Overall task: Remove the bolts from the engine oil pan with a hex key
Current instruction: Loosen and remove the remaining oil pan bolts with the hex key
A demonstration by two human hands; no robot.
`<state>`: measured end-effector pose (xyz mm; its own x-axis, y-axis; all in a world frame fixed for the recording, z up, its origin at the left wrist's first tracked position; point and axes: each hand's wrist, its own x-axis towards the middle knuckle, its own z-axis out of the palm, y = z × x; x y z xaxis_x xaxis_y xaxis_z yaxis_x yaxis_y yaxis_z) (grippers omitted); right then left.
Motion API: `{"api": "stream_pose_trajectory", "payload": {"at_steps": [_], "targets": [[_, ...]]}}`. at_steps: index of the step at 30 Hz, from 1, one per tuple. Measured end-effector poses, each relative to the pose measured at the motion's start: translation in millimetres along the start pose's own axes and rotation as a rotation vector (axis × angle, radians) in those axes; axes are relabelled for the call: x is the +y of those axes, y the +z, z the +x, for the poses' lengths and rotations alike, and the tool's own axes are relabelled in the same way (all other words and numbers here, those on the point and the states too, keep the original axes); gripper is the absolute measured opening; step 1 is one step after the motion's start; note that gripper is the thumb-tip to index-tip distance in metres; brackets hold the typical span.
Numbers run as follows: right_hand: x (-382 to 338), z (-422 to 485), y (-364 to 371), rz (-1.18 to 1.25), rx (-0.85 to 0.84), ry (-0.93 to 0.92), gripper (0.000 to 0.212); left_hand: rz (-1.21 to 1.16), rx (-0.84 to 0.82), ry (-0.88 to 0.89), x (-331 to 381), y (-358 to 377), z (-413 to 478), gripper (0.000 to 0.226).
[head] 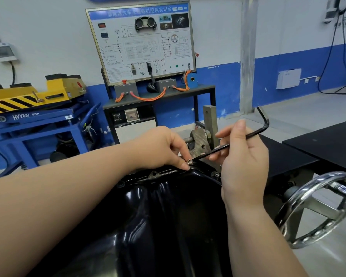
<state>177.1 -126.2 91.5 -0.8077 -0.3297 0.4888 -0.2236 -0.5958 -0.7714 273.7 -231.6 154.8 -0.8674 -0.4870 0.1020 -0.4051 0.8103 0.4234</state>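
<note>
Glossy black metal oil pan (158, 226) fills 6 o'clock: smooth rounded sump, with a ribbed flange rim along its far edge. Small silver socket-head bolt (189, 161) sits on that rim just right of frame centre. Its head stands proud, so it looks backed out.

Left hand (162, 148): grip pinches the bolt between thumb and forefinger. Right hand (242, 162): grip closed round the black L-shaped steel hex key (238, 139) mid-shank, long-arm tip in the socket, short arm out at 2 o'clock.

Risks:
- The key enters at a shallow angle, so the tip could cam out and round the socket.
- The bolt is tiny and slick. If the pinch slips, it likely skates down the curved gloss pan.

Dark seated bolt (216, 174) is at 4 o'clock of the first, and an empty flange hole (153, 174) at 8. Chrome tubular handwheel (316, 208) at 4 o'clock of frame, matte black surface (328, 140) at 2.
</note>
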Motion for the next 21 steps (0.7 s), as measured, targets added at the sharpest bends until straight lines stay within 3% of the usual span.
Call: {"api": "stream_pose_trajectory", "payload": {"at_steps": [18,21], "targets": [[-2,-11,-1,-0.308,-0.151,-0.291,0.043,0.075,-0.065,0.043,-4,-9,-2,0.015],[-3,-11,-2,-0.322,-0.185,-0.308,0.042,0.044,-0.017,-0.006,-11,-20,-6,0.015]]}}
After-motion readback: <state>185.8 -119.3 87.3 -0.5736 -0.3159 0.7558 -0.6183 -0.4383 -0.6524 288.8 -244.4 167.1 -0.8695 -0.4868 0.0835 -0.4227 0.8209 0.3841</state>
